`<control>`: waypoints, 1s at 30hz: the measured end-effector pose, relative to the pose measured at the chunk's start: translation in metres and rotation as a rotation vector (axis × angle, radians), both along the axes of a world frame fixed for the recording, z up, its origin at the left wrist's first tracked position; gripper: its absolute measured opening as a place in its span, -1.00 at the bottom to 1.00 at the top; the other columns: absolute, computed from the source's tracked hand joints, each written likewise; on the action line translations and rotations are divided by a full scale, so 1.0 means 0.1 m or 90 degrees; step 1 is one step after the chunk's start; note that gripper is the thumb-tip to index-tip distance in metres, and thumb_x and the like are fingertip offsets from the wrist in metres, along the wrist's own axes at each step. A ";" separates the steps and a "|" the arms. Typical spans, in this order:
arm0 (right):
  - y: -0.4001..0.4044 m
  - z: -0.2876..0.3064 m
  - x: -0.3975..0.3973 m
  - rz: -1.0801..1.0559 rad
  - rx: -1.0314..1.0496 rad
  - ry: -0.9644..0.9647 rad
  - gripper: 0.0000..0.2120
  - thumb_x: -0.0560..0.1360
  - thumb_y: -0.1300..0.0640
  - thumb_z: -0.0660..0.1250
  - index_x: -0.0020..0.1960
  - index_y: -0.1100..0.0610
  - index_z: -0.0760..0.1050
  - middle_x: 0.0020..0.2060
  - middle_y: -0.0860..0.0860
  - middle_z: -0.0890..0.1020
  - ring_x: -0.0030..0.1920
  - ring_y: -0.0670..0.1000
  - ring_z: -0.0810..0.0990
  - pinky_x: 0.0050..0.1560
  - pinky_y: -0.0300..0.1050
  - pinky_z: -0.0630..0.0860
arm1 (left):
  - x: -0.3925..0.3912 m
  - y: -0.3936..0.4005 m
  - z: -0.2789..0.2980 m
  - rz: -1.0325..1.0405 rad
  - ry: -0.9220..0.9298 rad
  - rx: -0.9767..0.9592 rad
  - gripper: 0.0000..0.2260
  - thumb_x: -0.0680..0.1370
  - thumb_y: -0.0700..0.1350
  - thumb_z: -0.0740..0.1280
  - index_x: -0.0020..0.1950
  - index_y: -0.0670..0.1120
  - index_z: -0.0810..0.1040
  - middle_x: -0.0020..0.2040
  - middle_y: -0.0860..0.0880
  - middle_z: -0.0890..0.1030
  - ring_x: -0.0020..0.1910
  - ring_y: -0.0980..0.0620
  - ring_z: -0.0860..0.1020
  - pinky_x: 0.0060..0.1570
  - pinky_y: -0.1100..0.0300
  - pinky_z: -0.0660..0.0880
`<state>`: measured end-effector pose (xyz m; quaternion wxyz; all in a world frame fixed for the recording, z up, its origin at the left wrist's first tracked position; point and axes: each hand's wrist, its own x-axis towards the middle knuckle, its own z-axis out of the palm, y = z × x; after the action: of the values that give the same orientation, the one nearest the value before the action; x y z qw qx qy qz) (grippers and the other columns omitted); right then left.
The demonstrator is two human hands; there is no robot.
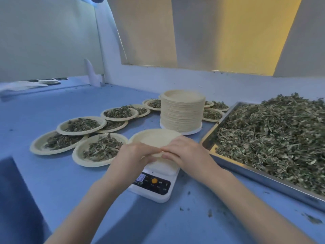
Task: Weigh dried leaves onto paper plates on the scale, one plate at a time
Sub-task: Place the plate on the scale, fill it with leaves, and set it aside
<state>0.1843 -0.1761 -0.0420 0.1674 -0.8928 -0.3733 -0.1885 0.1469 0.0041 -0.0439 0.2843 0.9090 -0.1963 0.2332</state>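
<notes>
A white digital scale with an orange button sits in front of me on the blue table. Over its platform an empty paper plate is held tilted, its near rim raised. My left hand and my right hand both pinch that near rim, fingertips meeting in the middle. A second pale plate surface shows under my hands on the scale platform. Dried leaves fill a metal tray to the right.
A tall stack of empty paper plates stands behind the scale. Several filled plates spread to the left and behind the stack. Loose leaf crumbs dot the table near the tray. A blue recess opens at the near left.
</notes>
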 end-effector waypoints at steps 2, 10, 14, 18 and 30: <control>-0.02 -0.05 -0.03 0.006 -0.011 -0.001 -0.72 0.59 0.04 0.24 0.24 0.08 0.56 0.06 -0.01 0.65 0.13 0.04 0.49 0.16 -0.15 0.34 | -0.02 0.01 -0.03 -0.004 0.024 -0.016 -0.79 0.43 -0.23 0.46 0.03 -0.02 0.69 -0.10 0.08 0.68 -0.18 0.23 0.53 -0.11 0.56 0.32; -0.08 -0.02 -0.04 -0.021 0.064 0.036 -0.72 0.59 -0.02 0.21 0.22 0.00 0.56 0.06 -0.09 0.64 0.13 -0.07 0.50 0.17 -0.11 0.37 | -0.03 0.06 0.01 0.051 0.013 -0.198 -0.84 0.51 -0.15 0.38 -0.08 0.12 0.67 -0.24 0.43 0.58 -0.19 0.48 0.50 -0.13 0.54 0.34; -0.11 -0.01 -0.02 -0.037 0.123 0.040 -0.75 0.61 0.03 0.19 0.17 0.02 0.59 0.05 -0.12 0.64 0.11 -0.08 0.52 0.17 -0.11 0.41 | 0.02 0.15 -0.07 0.145 -0.033 -0.391 -0.80 0.55 -0.13 0.32 -0.13 0.17 0.61 -0.17 0.28 0.65 -0.10 0.26 0.59 -0.02 0.28 0.47; -0.13 -0.07 0.01 -0.057 0.146 0.035 -0.76 0.60 0.06 0.20 0.14 0.03 0.61 0.03 -0.14 0.64 0.09 -0.13 0.52 0.16 -0.15 0.40 | 0.00 0.20 -0.26 0.255 -0.087 -0.451 -0.83 0.56 -0.15 0.29 -0.12 0.11 0.60 -0.19 0.26 0.63 -0.14 0.29 0.56 -0.13 0.51 0.40; -0.13 -0.15 0.04 -0.076 0.161 0.032 -0.77 0.60 0.06 0.21 0.11 0.05 0.62 0.00 -0.15 0.64 0.04 -0.19 0.48 0.07 -0.27 0.33 | -0.02 0.32 -0.41 0.335 -0.053 -0.399 -0.86 0.54 -0.21 0.29 -0.07 0.00 0.60 -0.17 0.07 0.59 -0.22 0.18 0.49 -0.19 0.49 0.34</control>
<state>0.1880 -0.1896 -0.0574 0.2762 -0.8897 -0.2884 -0.2213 0.1453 0.0360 -0.0845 0.4700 0.7873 0.1118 0.3831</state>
